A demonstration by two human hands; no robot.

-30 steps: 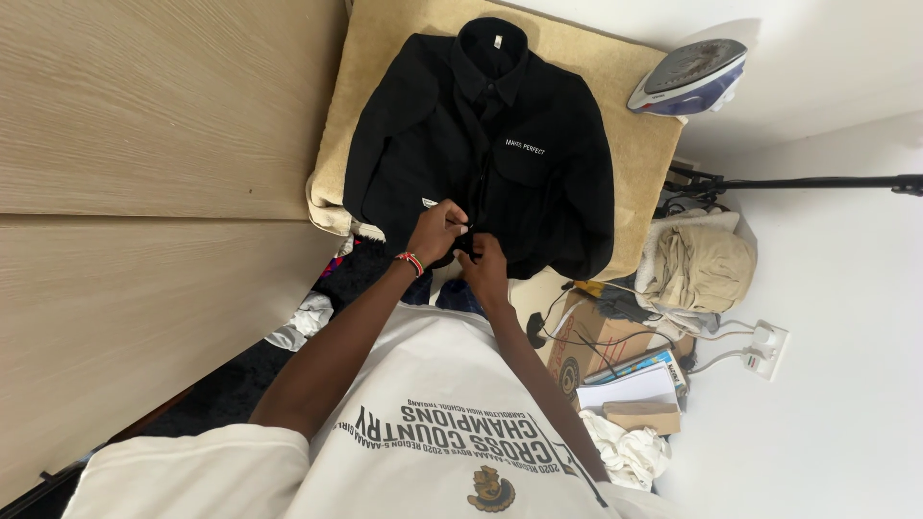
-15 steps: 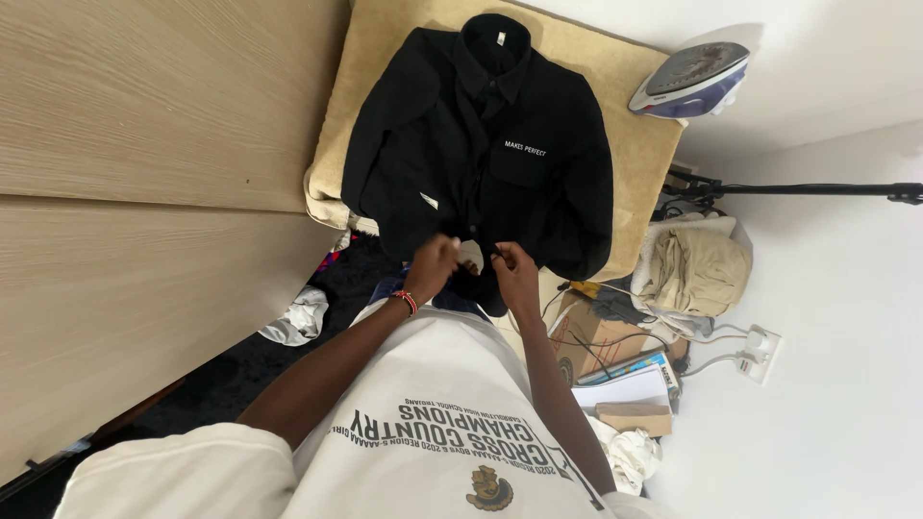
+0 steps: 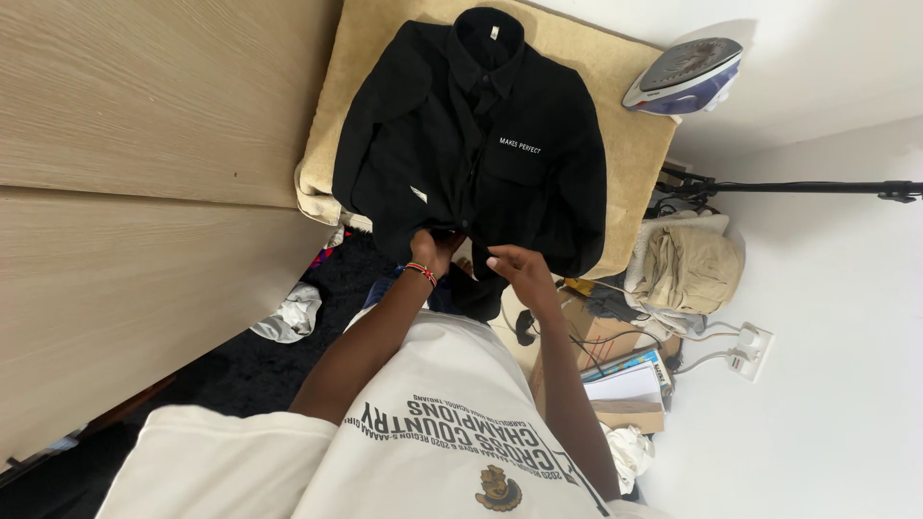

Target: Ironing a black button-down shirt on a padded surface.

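single view, head-worn camera. looks steeply down past the wearer's chest onto the board (image 3: 625, 125) carrying the shirt (image 3: 481, 144). frame is rotated: floor and wall run along the right side, wood panels along the left. mid range, both forearms in frame. no second view.

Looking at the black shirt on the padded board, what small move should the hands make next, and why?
Probably draw the hem flat toward the body. The left hand pinches the lower front edge of the black shirt, and the right hand hovers open beside it. The shirt's bottom hangs bunched over the near edge of the beige padded board, while the upper part lies smooth.
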